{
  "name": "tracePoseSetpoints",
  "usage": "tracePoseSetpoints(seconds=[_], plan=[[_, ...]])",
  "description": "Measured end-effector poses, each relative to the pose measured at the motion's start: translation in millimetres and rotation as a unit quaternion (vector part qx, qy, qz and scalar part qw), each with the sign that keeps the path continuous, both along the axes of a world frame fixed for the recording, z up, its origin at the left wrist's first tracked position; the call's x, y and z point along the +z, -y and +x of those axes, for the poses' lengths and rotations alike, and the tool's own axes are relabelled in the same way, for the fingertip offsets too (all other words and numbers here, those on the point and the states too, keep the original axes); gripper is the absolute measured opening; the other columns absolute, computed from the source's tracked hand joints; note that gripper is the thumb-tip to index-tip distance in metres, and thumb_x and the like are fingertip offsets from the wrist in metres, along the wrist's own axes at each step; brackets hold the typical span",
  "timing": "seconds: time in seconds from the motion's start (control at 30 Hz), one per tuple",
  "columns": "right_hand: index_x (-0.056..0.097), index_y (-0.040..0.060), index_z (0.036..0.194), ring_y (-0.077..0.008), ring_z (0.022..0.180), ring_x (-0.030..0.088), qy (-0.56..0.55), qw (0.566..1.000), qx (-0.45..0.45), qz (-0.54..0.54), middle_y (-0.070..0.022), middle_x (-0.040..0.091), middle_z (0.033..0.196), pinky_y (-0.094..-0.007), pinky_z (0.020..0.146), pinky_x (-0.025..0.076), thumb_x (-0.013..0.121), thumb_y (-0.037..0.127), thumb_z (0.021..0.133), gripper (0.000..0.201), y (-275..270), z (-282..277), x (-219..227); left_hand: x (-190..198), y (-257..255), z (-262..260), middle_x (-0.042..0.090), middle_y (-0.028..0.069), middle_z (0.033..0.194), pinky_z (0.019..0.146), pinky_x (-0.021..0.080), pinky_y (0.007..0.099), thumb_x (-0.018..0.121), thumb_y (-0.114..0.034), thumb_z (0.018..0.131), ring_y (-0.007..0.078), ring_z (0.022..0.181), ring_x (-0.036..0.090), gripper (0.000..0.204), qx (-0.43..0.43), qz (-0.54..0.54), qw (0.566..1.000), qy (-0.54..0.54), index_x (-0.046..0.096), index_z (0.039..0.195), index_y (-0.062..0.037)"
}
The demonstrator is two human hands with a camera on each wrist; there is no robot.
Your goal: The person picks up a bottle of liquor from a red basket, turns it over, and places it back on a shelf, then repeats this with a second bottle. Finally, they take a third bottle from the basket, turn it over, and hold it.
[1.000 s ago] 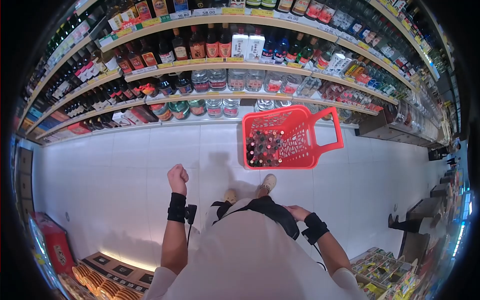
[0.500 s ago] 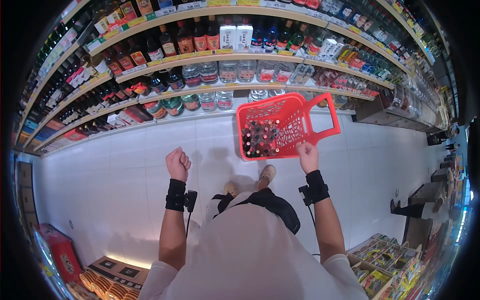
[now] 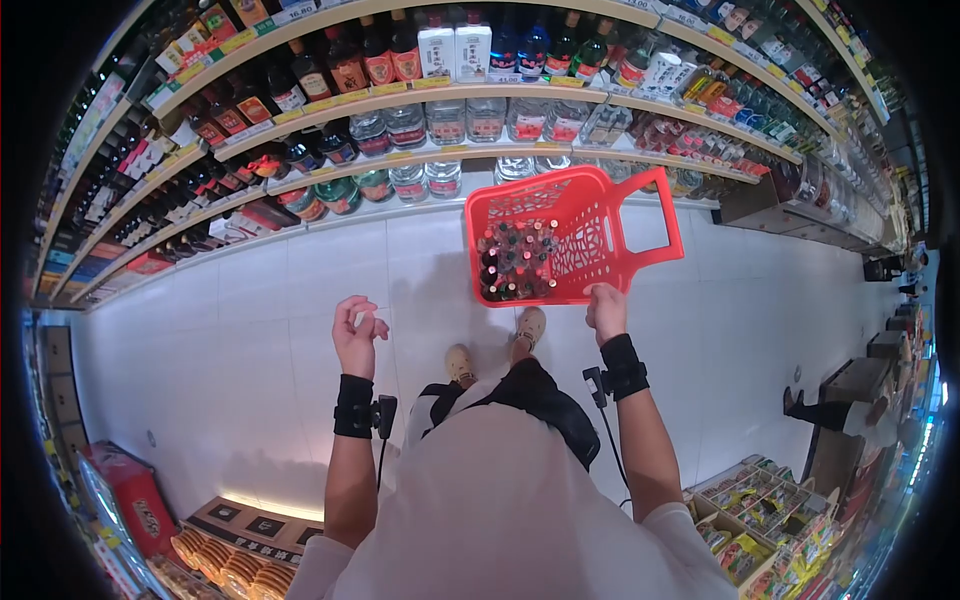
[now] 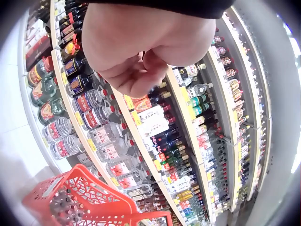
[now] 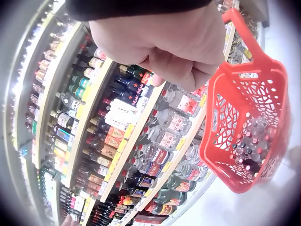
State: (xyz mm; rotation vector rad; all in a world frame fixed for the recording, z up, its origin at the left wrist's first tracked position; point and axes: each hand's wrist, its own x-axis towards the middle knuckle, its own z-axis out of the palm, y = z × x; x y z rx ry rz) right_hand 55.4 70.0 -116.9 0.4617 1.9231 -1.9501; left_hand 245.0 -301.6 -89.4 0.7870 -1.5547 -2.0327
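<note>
In the head view my left hand (image 3: 356, 340) hovers over the floor, its fingers loosely bent and holding nothing. The left wrist view also shows those fingers (image 4: 136, 80) half curled, with shelved bottles behind them. My right hand (image 3: 606, 312) is by the near side of a red shopping basket (image 3: 590, 290), its fingertips overlapping the rim in the head view. From the right wrist, its fingers (image 5: 176, 70) look loosely curled with nothing between them. Inside the basket, several small bottles (image 3: 520, 262) stand bunched at the left end; its big loop handle (image 3: 675, 215) points right.
Long shelves (image 3: 400, 97) packed with liquor bottles curve across the front. A red case (image 3: 135, 505) and round pastries (image 3: 230, 565) are at the lower left. Packaged snacks in bins (image 3: 765, 510) sit at the lower right. Another person's dark-clothed leg (image 3: 820, 412) shows at right.
My right hand has come up from beside my trousers to the basket's near side. My left hand's fingers have loosened from a fist. The basket appears slightly higher in the view.
</note>
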Motion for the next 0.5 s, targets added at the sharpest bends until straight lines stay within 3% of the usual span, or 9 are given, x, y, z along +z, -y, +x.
tracePoseSetpoints(seconds=[0.13, 0.33, 0.5], plan=[[0.058, 0.0028, 0.079, -0.0076, 0.038, 0.032, 0.023, 1.000, 0.017, -0.015, 0.0032, 0.040, 0.054, -0.0259, 0.036, 0.024, 0.045, 0.015, 0.093, 0.023, -21.8, -17.7, -17.7, -6.9, -7.4, -19.1, 0.058, 0.0106, 0.096, 0.069, 0.052, 0.0325, 0.053, 0.006, 0.087, 0.0196, 0.067, 0.062, 0.013, -0.027, -0.018, 0.999, 0.013, 0.057, 0.098, 0.0000], [0.058, 0.0049, 0.079, -0.0113, 0.044, 0.038, 0.102, 0.990, 0.080, -0.053, 0.0003, 0.046, 0.060, -0.0272, 0.042, 0.030, 0.047, 0.016, 0.090, 0.019, -53.1, -54.4, -32.4, -1.1, -32.1, -63.0, 0.059, 0.0113, 0.097, 0.071, 0.055, 0.0333, 0.054, 0.007, 0.087, 0.0210, 0.068, 0.065, 0.007, -0.049, -0.031, 0.998, 0.003, 0.058, 0.088, 0.0005], [0.059, 0.0050, 0.079, -0.0115, 0.049, 0.044, 0.101, 0.988, 0.109, -0.036, 0.0003, 0.048, 0.062, -0.0263, 0.045, 0.034, 0.050, 0.017, 0.091, 0.019, -74.4, -89.7, -40.9, 11.3, -68.1, -104.6, 0.061, 0.0102, 0.090, 0.067, 0.055, 0.0313, 0.054, 0.000, 0.092, 0.0197, 0.067, 0.065, 0.007, -0.041, -0.005, 0.998, 0.039, 0.060, 0.096, -0.0002]])
